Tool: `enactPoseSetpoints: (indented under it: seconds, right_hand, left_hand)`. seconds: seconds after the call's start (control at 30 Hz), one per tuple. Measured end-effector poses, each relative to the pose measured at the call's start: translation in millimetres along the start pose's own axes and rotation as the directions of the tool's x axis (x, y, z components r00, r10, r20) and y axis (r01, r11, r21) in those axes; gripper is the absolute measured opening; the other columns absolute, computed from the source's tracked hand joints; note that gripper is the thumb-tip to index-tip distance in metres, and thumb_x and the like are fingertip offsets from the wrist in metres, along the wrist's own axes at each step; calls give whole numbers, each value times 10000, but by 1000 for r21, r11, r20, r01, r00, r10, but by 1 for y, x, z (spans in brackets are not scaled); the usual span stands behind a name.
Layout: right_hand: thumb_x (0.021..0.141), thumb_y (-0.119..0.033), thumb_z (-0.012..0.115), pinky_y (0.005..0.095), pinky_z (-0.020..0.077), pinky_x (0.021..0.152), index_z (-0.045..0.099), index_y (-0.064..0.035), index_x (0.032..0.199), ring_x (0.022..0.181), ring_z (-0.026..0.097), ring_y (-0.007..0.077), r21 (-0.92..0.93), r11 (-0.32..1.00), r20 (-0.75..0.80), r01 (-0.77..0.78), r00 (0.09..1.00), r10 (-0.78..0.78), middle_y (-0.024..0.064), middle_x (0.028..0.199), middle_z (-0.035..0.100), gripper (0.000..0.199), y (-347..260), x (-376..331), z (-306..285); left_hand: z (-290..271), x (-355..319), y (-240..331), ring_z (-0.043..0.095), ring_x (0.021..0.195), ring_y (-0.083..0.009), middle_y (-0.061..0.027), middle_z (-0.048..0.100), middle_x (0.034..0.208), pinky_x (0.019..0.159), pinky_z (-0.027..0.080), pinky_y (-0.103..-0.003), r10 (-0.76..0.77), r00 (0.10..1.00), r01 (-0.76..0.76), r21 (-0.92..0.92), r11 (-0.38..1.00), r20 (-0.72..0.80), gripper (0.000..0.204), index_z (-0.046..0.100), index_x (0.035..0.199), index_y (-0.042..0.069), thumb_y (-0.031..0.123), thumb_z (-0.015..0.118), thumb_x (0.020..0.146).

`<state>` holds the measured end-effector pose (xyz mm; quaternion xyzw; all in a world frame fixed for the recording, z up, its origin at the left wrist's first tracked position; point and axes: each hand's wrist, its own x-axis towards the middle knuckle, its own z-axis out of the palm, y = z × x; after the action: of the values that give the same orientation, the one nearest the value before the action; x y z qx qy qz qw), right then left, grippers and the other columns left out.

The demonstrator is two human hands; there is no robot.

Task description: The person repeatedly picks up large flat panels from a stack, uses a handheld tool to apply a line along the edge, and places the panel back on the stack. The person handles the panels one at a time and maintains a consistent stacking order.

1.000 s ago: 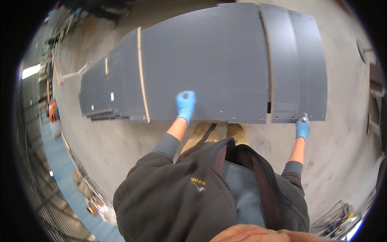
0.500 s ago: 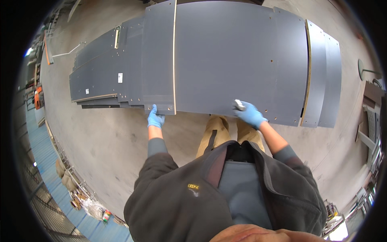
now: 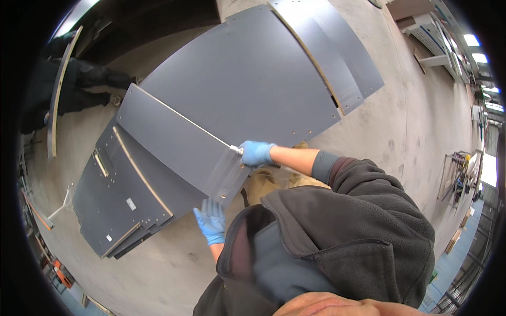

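Large dark grey panels lie overlapping on a concrete floor. One grey panel (image 3: 174,142) with a pale wooden edge sits slanted on top of the others. My right hand (image 3: 256,152), in a blue glove, is closed on a small white tool (image 3: 235,150) pressed at that panel's near corner edge. My left hand (image 3: 211,221), also in a blue glove, hangs with fingers apart just below the panel's lower corner, holding nothing. My dark fleece jacket fills the lower right.
A wide grey panel (image 3: 247,79) lies behind, with narrower grey strips (image 3: 342,52) at the upper right. A stack of smaller panels (image 3: 121,210) sits lower left. Another person in dark clothes (image 3: 79,84) is at the upper left. Metal racks (image 3: 458,168) stand at the right.
The view has swung round. My right hand moved with the tool to the slanted panel's corner. My left hand came off the panel edge and dropped toward my body.
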<state>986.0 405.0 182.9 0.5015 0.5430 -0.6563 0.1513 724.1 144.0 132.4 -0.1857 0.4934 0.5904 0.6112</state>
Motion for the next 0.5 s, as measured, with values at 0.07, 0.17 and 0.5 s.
enactPoseSetpoints:
  seconds: [0.07, 0.17, 0.5]
  right_hand:
    - [897, -227, 747, 368, 538, 652, 722, -35, 1047, 660, 655, 192, -36, 999, 4, -5, 1000, 5, 70, 800, 705, 245, 20, -24, -46]
    - [900, -173, 708, 389, 546, 655, 730, -1, 1125, 688, 684, 216, -111, 994, 10, 26, 1000, -25, 118, 853, 735, 285, 62, -65, -103]
    - [916, -100, 697, 299, 529, 726, 687, -26, 1296, 795, 610, 110, 369, 929, -333, 33, 938, 99, 33, 933, 687, 388, 351, -225, -325]
  left_hand:
    - [40, 25, 11, 440, 1500, -286, -167, 504, 1589, 1264, 332, -481, 58, 994, -71, 137, 988, 97, 717, 510, 1535, 46, 602, 528, 1082]
    - [140, 77, -16, 607, 1308, -287, -144, 641, 1406, 1115, 497, -478, 91, 971, -145, 244, 959, 222, 580, 588, 1413, 12, 463, 655, 1055]
    - [437, 80, -321, 586, 785, -83, 26, 657, 934, 684, 474, -275, 147, 922, -327, 517, 791, 359, 246, 650, 1074, 70, 162, 845, 955]
